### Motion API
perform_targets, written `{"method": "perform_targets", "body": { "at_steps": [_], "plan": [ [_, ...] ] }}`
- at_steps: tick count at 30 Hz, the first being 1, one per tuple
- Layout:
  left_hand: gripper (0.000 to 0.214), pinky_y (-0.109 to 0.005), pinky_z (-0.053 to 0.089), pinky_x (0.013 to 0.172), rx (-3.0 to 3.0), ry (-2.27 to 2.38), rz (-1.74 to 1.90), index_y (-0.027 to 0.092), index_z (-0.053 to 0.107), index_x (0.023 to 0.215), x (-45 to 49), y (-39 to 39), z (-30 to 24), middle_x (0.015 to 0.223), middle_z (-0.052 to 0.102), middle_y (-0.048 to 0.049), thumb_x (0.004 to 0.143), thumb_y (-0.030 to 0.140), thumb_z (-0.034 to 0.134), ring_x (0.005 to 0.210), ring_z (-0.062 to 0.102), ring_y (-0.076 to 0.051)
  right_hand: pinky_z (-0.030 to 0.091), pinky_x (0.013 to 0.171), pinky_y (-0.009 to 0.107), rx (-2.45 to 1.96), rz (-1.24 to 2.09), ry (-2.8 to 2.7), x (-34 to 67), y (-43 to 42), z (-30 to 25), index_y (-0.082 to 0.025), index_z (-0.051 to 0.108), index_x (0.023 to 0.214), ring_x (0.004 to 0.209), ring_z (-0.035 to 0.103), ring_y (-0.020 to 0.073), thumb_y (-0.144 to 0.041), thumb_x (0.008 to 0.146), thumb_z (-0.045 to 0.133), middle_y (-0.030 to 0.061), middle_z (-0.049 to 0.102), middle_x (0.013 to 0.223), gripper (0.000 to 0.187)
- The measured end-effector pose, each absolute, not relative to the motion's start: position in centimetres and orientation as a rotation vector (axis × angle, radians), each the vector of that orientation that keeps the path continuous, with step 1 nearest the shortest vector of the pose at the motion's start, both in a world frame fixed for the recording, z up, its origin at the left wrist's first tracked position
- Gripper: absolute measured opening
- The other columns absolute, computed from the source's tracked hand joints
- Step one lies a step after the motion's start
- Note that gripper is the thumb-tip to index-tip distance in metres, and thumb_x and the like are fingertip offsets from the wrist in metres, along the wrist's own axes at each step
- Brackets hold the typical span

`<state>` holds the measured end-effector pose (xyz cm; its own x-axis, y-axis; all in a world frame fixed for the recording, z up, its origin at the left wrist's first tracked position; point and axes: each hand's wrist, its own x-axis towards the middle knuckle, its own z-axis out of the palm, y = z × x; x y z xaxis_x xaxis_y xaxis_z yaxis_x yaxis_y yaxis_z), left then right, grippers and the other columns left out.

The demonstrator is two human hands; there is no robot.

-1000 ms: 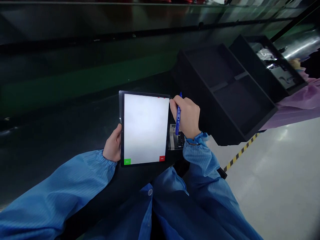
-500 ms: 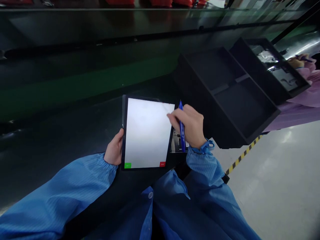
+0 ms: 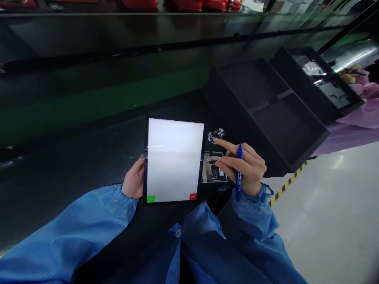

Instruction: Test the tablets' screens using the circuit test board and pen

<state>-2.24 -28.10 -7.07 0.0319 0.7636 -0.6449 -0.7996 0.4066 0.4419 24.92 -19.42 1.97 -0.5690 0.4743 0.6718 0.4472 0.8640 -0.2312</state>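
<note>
Head view: "What do the hands have?"

"The left hand pinches a tablet by its edge. The right hand curls around a blue marker, with one finger out, by a shiny metal bit above a small board."

1. Dark glossy workbench, runs L to R.
2. Circuit board on bench, near edge, R of centre.
3. Small shiny metal part on bench, just far of board.
4. Blk divided tray on bench, R side.
5. 2nd blk tray just beyond it, far R.
6. Pale floor R of bench, w/ yellow-blk tape along bench.
</note>
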Motion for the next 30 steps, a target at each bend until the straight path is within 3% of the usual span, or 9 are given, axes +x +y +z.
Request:
{"method": "perform_targets", "body": {
  "at_steps": [5, 8, 11, 14, 16, 18, 21, 23, 30],
  "plan": [
    [0.049, -0.035, 0.058, 0.094, -0.015, 0.837, 1.085, 0.020, 0.061, 0.139, -2.0, -28.2, -7.1, 0.105, 0.079, -0.0053, 0.102, 0.044, 0.041, 0.098, 0.075, -0.027, 0.055, 0.054, 0.033, -0.550, 0.256, -2.271, 22.4, -18.8, 4.3, -0.025, 0.058, 0.068, 0.058, 0.062, 0.0138, -0.026, 0.092, 0.064, 0.0042, 0.074, 0.120, 0.025],
    [0.054, -0.038, 0.055, 0.099, 0.051, 0.773, 0.986, 0.019, 0.055, 0.145, -1.9, -28.5, -7.6, 0.114, 0.076, -0.0080, 0.101, 0.047, 0.043, 0.106, 0.073, -0.029, 0.056, 0.060, 0.032, -0.608, 0.395, -2.359, 18.9, -17.8, 5.4, -0.023, 0.056, 0.063, 0.070, 0.069, 0.0161, -0.030, 0.096, 0.056, 0.0038, 0.076, 0.109, 0.034],
    [0.056, -0.039, 0.056, 0.099, 0.084, 0.740, 0.911, 0.019, 0.051, 0.148, -2.0, -28.7, -7.9, 0.111, 0.077, -0.0082, 0.100, 0.047, 0.046, 0.107, 0.072, -0.029, 0.057, 0.071, 0.029, -0.561, 0.590, -2.253, 15.9, -16.5, 5.5, -0.022, 0.057, 0.065, 0.083, 0.072, 0.0160, -0.027, 0.097, 0.056, -0.0004, 0.074, 0.088, 0.032],
    [0.055, -0.038, 0.057, 0.098, 0.080, 0.750, 0.935, 0.023, 0.050, 0.149, -2.0, -28.8, -7.8, 0.105, 0.079, -0.0054, 0.099, 0.047, 0.048, 0.103, 0.074, -0.029, 0.057, 0.072, 0.027, -0.653, 0.750, -2.020, 15.5, -15.2, 4.9, -0.022, 0.059, 0.072, 0.075, 0.068, 0.0129, -0.028, 0.096, 0.060, -0.0020, 0.069, 0.079, 0.025],
    [0.054, -0.034, 0.058, 0.095, 0.045, 0.789, 0.978, 0.024, 0.051, 0.148, -2.1, -28.7, -7.6, 0.105, 0.079, -0.0040, 0.099, 0.045, 0.052, 0.100, 0.075, -0.027, 0.060, 0.076, 0.028, -0.698, 0.889, -1.887, 16.6, -14.6, 4.2, -0.022, 0.059, 0.080, 0.077, 0.069, 0.0134, -0.035, 0.097, 0.060, -0.0012, 0.069, 0.083, 0.021],
    [0.054, -0.032, 0.060, 0.088, 0.006, 0.834, 0.996, 0.022, 0.053, 0.146, -2.2, -28.6, -7.5, 0.101, 0.079, -0.0048, 0.098, 0.045, 0.053, 0.091, 0.076, -0.025, 0.060, 0.093, 0.032, -0.658, 1.032, -1.877, 18.4, -14.2, 3.4, -0.024, 0.059, 0.097, 0.096, 0.072, 0.0175, -0.043, 0.092, 0.067, 0.0011, 0.071, 0.103, 0.021],
    [0.054, -0.035, 0.062, 0.082, -0.018, 0.868, 0.993, 0.017, 0.056, 0.144, -2.2, -28.5, -7.5, 0.092, 0.080, -0.0068, 0.099, 0.047, 0.048, 0.081, 0.077, -0.027, 0.050, 0.113, 0.046, -0.649, 1.080, -2.036, 20.8, -14.0, 2.0, -0.026, 0.054, 0.126, 0.125, 0.063, 0.0279, -0.054, 0.073, 0.084, 0.0059, 0.063, 0.134, 0.066],
    [0.054, -0.038, 0.062, 0.083, -0.018, 0.871, 0.986, 0.016, 0.057, 0.142, -2.1, -28.4, -7.2, 0.092, 0.080, -0.0081, 0.100, 0.046, 0.043, 0.083, 0.077, -0.028, 0.047, 0.114, 0.051, -0.662, 1.052, -2.087, 21.4, -13.7, 1.2, -0.026, 0.051, 0.135, 0.129, 0.060, 0.0311, -0.059, 0.069, 0.084, 0.0078, 0.061, 0.139, 0.080],
    [0.050, -0.037, 0.061, 0.086, -0.119, 1.046, 1.019, 0.011, 0.062, 0.136, -0.6, -27.8, -3.6, 0.090, 0.079, -0.0100, 0.103, 0.038, 0.036, 0.088, 0.076, -0.028, 0.052, 0.106, 0.042, -0.736, 1.180, -1.841, 19.1, -11.3, -2.0, -0.024, 0.055, 0.133, 0.127, 0.062, 0.0255, -0.084, 0.083, 0.047, 0.0060, 0.068, 0.129, 0.079]
  ]
}}
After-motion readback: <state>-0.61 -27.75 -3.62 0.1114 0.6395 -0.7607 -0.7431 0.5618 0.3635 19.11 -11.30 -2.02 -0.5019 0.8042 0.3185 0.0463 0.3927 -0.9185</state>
